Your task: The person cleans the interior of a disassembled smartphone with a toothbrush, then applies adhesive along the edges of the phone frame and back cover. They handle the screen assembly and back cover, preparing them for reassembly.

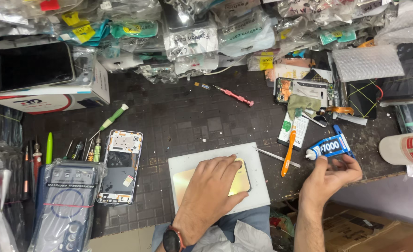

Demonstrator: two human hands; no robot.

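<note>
Down at the bottom edge, the left hand, a dark watch on its wrist, lies palm-down with fingers spread flat over a pale gold, glossy phone back panel, pressing rather than gripping it. That panel sits on a white rectangular work pad at the near edge of the dark tiled desk. Over to the right, the right hand has its fingers closed around the lower end of a small blue-and-white tube of glue, nozzle pointing left, held just above the desk edge. Just beside it lies an orange-handled toothbrush, and thin metal tweezers rest touching the pad's right side. Left of the pad, an opened phone with its orange-trimmed internals exposed lies face down, near a dark multimeter in a plastic sleeve. A red-handled screwdriver sits further back; whether the tube is capped is hard to tell.
</note>
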